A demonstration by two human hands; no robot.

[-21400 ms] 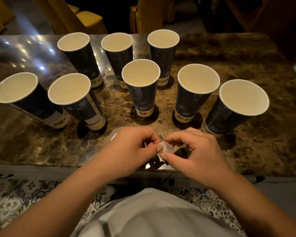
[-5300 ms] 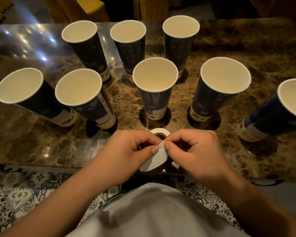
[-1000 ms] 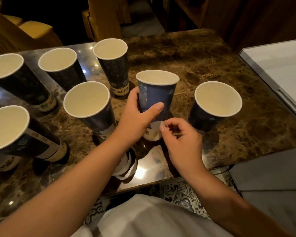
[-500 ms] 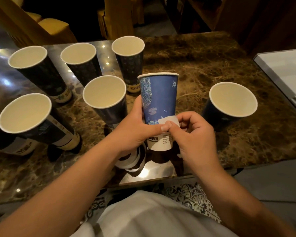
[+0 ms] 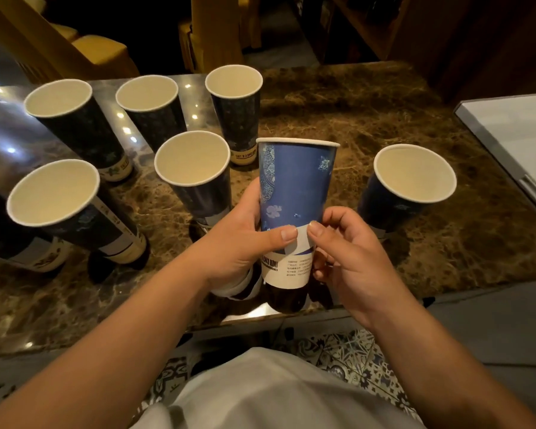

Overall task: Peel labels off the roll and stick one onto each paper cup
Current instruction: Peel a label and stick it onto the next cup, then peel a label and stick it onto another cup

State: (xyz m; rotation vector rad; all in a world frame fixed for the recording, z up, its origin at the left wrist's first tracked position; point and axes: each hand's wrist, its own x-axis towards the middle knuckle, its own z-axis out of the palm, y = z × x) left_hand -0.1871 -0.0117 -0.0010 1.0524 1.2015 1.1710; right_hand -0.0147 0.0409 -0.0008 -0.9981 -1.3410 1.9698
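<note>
I hold a tall blue paper cup [image 5: 294,187] upright, lifted just above the marble table's near edge. My left hand [image 5: 235,246] wraps its left side, the thumb pressing across the front. A small white label [image 5: 302,241] lies on the cup's lower front, between my two thumbs. My right hand [image 5: 350,258] holds the label's right edge with the thumb tip, its fingers curled beside the cup. The label roll [image 5: 239,287] lies on the table under my left wrist, mostly hidden.
Several more dark blue cups stand open-mouthed on the brown marble table [image 5: 369,119], most to the left and behind, one [image 5: 412,178] to the right. A white flat surface [image 5: 514,131] borders the table's right. Yellow chairs [image 5: 99,54] stand beyond the far edge.
The cup has come up off the table and tilted toward me. The label, first held in my right fingers, now lies flat on the cup's front with both thumbs on it.
</note>
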